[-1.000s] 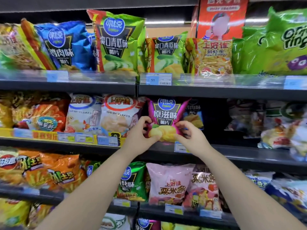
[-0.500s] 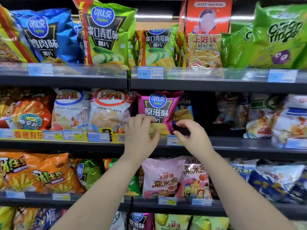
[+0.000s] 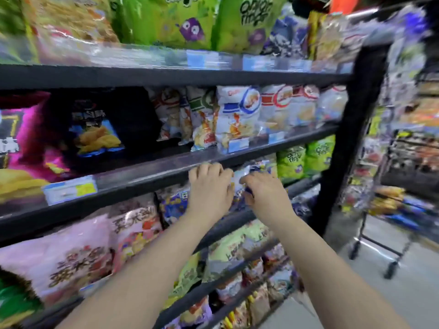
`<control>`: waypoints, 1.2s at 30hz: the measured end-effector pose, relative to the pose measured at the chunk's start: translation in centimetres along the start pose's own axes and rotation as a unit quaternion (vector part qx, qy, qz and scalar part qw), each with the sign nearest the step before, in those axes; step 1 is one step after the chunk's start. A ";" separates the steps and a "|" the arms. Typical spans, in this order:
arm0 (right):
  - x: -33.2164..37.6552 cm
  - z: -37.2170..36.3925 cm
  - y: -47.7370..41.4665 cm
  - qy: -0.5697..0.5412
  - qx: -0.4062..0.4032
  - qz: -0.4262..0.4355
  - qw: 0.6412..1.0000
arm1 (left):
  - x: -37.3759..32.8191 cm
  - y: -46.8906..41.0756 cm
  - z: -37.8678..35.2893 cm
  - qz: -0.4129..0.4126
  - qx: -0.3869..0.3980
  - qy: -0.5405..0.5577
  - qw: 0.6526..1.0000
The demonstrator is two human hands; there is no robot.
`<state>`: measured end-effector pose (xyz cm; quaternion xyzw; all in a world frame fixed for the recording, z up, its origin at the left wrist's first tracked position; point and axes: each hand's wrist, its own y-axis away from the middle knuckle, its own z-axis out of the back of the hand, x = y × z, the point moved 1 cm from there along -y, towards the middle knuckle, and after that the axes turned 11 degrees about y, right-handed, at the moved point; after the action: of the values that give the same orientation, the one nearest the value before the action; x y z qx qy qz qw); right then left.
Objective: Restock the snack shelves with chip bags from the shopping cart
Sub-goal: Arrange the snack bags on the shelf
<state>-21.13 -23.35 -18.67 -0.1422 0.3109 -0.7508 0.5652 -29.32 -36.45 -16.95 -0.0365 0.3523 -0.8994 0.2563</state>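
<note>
Hands: my left hand (image 3: 210, 188) and right hand (image 3: 266, 195) pinch a blue-white chip bag (image 3: 240, 184) just below the middle shelf edge (image 3: 152, 172); straightening step, next likely the cart (image 3: 389, 210).

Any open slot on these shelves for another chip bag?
One dark gap on the middle shelf, between the blue chip bag and the white shrimp-flake bags. The rows above and below look packed, also where both hands work.

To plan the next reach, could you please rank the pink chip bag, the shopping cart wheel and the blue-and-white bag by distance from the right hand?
1. Blue-and-white bag, at the right hand.
2. Shopping cart wheel, lower right.
3. Pink chip bag, far left.
</note>
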 end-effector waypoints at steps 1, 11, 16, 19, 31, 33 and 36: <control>-2.6 -0.1 1.4 0.021 0.016 -0.016 1.000 | -2.2 -0.8 -1.7 -0.014 0.019 0.012 1.000; -27.6 2.0 17.1 0.127 0.141 -0.180 0.965 | -29.0 -5.1 -17.6 -0.165 0.101 0.111 0.975; -37.5 2.6 24.6 0.170 0.207 -0.264 0.926 | -41.4 -5.2 -24.3 -0.212 0.154 0.162 0.951; -41.9 1.3 29.0 0.160 0.220 -0.328 0.905 | -47.1 -4.7 -28.1 -0.220 0.224 0.165 0.935; -55.6 -10.1 38.0 0.113 0.378 -0.472 0.788 | -58.3 -7.0 -47.3 -0.285 0.411 0.156 0.852; -59.1 -12.2 36.9 0.107 0.369 -0.494 0.780 | -59.3 -10.5 -50.9 -0.281 0.406 0.173 0.852; -64.9 -14.7 34.6 0.101 0.367 -0.513 0.769 | -61.0 -16.8 -55.5 -0.262 0.400 0.203 0.854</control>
<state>17.65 36.12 -42.67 0.0144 -0.0527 -0.9960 0.0710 2.52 37.79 -40.50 0.1621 -0.0162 -0.9839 -0.0737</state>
